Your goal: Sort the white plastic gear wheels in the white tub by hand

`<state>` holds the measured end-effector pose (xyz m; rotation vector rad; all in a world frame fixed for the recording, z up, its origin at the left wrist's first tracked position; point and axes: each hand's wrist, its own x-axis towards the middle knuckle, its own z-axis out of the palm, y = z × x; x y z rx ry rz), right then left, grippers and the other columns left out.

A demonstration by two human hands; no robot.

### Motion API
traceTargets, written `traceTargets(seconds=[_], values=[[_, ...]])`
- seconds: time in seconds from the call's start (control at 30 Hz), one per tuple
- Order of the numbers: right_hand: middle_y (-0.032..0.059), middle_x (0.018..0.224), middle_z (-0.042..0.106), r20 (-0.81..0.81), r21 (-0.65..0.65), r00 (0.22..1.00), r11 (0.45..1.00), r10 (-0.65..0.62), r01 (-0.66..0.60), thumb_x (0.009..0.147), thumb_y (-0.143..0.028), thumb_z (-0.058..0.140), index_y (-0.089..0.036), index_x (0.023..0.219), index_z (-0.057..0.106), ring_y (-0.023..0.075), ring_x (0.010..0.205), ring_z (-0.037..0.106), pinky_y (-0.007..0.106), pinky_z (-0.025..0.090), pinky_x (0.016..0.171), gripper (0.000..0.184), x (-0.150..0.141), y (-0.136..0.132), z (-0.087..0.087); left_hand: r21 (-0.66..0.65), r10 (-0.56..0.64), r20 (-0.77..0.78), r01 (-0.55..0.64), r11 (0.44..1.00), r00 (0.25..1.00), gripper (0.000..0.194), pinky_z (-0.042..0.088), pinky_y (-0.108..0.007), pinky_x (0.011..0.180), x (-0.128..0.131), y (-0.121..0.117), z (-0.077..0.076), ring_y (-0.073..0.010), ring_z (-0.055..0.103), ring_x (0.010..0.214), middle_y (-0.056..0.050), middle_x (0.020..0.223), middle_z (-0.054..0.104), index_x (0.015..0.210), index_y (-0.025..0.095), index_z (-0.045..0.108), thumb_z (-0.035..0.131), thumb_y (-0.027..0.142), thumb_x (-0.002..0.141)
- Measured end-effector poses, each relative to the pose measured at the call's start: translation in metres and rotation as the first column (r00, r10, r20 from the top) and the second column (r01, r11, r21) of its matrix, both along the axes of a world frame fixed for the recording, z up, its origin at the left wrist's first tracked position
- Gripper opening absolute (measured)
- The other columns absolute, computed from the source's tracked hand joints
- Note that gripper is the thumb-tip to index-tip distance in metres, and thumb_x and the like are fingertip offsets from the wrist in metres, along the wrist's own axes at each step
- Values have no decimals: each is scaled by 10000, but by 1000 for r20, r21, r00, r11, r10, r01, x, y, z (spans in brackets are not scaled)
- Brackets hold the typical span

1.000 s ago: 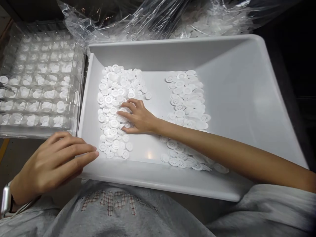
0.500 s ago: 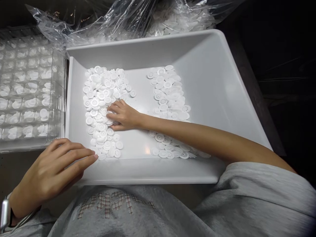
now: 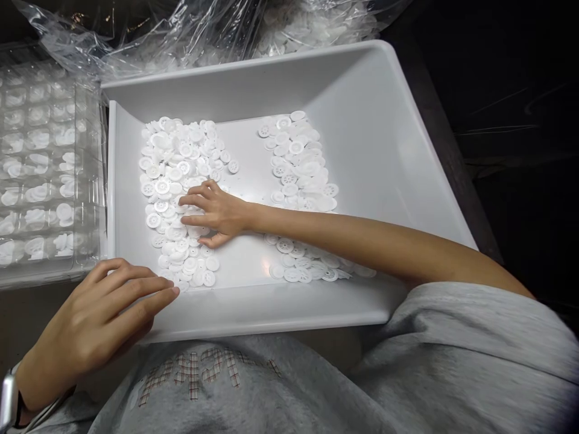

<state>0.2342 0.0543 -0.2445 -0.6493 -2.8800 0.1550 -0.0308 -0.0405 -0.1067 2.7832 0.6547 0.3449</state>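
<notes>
A white tray holds two heaps of small white plastic wheels: a left heap and a right heap. My right hand reaches across the tray and rests on the left heap, fingers spread flat over the wheels. My left hand lies on the tray's near left corner with its fingers stretched out and slightly curled, nothing in them. My right forearm covers part of the right heap.
A clear plastic compartment tray with white parts in its cells stands left of the white tray. Crumpled clear plastic bags holding more white parts lie behind it. Dark surface at the right.
The view has shifted, so the tray sits further left and higher. My right hand has slid a little down the left heap. My left hand stays on the tray's corner.
</notes>
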Motion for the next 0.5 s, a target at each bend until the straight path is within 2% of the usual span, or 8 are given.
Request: traceTargets(seconds=[0.1,0.2,0.27,0.33,0.4,0.5], values=[[145,1486,405,2,-41,996,995,-87,87,983,-583,346,-256,1381,493,351,1328,381,549,342,1015,536,16,0,9,-12,-13,0,13,1000,1000,311,418,-366,886,-3,1,-2,-173,595,1058,-59,1072,715,1225,135,599,509,20,951],[186,1500,377,10,-83,976,973,-216,216,997,-603,340,-206,1465,416,364,1326,398,584,374,1027,619,55,-2,29,-32,-17,-19,17,999,1000,305,409,-376,900,-4,4,0,-178,593,1068,-60,1093,719,1227,142,598,486,30,967],[247,1500,348,47,-110,951,945,-305,308,997,-637,344,-154,1498,373,420,1342,391,645,394,1004,696,87,-8,43,-25,-37,-28,36,999,999,291,404,-380,906,-4,8,2,-182,596,1068,-58,1094,726,1220,141,605,482,45,975],[283,1531,287,163,-147,892,883,-422,445,912,-797,388,-149,1520,353,499,1379,341,712,380,997,890,115,-20,52,-6,-81,-28,81,997,996,271,409,-373,890,0,12,3,-182,606,1037,-53,1087,733,1218,137,607,489,75,982],[298,1582,210,273,-163,836,833,-476,528,835,-880,420,-157,1561,300,552,1434,251,769,320,1034,1032,130,-36,53,9,-105,-15,105,994,994,256,426,-365,856,7,16,1,-181,621,978,-44,1079,737,1212,146,605,485,105,989],[311,1626,126,339,-169,822,830,-457,531,744,-926,497,-182,1607,200,589,1474,157,805,275,1052,1177,127,-58,41,56,-89,-80,94,994,993,240,469,-371,783,25,19,-6,-206,654,877,-29,1036,737,1124,178,632,505,75,948]])
